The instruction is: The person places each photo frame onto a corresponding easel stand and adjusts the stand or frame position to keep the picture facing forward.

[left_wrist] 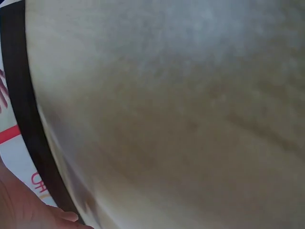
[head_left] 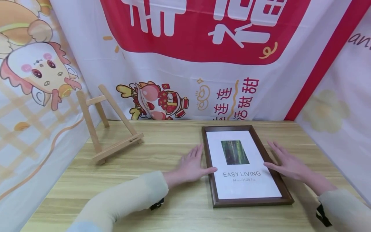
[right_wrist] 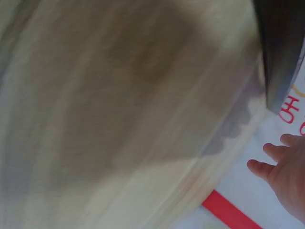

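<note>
A brown picture frame [head_left: 285,190] lies flat on the table, holding a white sheet with a green picture and the words EASY LIVING. Along its left side is my left hand [head_left: 189,166], fingers extended and thumb reaching over the border. On the opposite side, my right hand [head_left: 290,164] has its fingers spread, with the thumb at the right border. The left wrist view shows the left hand [left_wrist: 24,202] by a dark frame edge [left_wrist: 26,102]. In the right wrist view, the right hand's fingers [right_wrist: 276,152] appear apart from the frame edge [right_wrist: 281,47].
A wooden tabletop easel [head_left: 116,149] stands at the back left of the wood-grain table [head_left: 162,141]. Behind the table hangs a white and red printed cloth [head_left: 200,71], with more printed cloth at the left and right sides.
</note>
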`<state>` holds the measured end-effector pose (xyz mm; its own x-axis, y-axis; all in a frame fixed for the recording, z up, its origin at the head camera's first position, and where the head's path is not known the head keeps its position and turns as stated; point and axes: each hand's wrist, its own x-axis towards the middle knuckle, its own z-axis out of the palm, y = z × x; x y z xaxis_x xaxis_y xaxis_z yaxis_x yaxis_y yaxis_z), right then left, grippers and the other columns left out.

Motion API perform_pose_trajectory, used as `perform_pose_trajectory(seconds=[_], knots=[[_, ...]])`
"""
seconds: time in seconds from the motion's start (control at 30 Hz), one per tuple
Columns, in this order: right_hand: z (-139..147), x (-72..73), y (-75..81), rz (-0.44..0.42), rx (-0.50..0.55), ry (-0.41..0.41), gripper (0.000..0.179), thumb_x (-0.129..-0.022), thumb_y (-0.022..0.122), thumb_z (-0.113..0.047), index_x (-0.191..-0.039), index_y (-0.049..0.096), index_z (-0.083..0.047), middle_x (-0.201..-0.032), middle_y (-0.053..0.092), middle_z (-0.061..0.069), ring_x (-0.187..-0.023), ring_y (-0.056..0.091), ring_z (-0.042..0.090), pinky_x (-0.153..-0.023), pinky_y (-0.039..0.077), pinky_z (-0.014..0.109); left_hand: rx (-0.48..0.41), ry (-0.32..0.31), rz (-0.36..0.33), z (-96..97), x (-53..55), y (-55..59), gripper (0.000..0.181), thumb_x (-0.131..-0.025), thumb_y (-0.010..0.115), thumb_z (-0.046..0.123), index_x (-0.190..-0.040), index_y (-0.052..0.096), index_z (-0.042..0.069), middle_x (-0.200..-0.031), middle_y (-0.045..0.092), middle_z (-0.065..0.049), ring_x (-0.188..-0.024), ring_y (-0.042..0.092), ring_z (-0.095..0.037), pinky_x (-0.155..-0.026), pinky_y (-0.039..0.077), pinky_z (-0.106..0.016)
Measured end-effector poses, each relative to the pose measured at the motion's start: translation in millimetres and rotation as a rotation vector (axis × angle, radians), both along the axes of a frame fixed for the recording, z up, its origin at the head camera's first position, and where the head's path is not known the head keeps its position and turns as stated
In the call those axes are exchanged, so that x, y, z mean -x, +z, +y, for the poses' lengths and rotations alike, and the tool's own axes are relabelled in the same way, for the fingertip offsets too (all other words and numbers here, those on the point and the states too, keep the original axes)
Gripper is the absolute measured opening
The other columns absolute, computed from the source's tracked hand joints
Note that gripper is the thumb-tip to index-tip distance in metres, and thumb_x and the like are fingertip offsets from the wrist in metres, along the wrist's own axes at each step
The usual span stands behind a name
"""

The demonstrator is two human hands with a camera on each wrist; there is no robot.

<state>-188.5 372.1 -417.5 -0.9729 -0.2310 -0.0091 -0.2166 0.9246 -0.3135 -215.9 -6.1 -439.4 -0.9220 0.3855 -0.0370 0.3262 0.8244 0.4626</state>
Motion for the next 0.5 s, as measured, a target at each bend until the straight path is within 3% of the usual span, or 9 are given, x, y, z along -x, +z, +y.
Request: perform_pose_trajectory(seconds=[0.17,0.5], knots=[[6.9,0.1,-8.8,-0.033,0.042,-0.009,0.094,-0.09,0.059,-0.056,-0.156,0.014,-0.007,-0.151,0.018,0.034,-0.132,0.023,0.057,-0.095,0.026,0.078,-0.039,-0.007,-0.04,0.8,-3.5,-3.4,0.117,-0.076,0.055,0.079,-0.157,0.004,0.012,-0.16,0.012,-0.011,-0.144,0.016,-0.031,-0.114,0.009,-0.058],[15.3,0.6,-19.4,-0.037,0.177,0.028,0.086,-0.089,0.067,-0.045,-0.151,0.027,-0.001,-0.146,0.03,0.034,-0.129,0.028,0.055,-0.096,0.029,0.074,-0.088,-0.013,-0.046,3.1,-7.2,-7.7,0.11,-0.08,0.06,0.071,-0.156,0.013,0.008,-0.158,0.02,-0.013,-0.144,0.018,-0.029,-0.117,0.01,-0.051]])
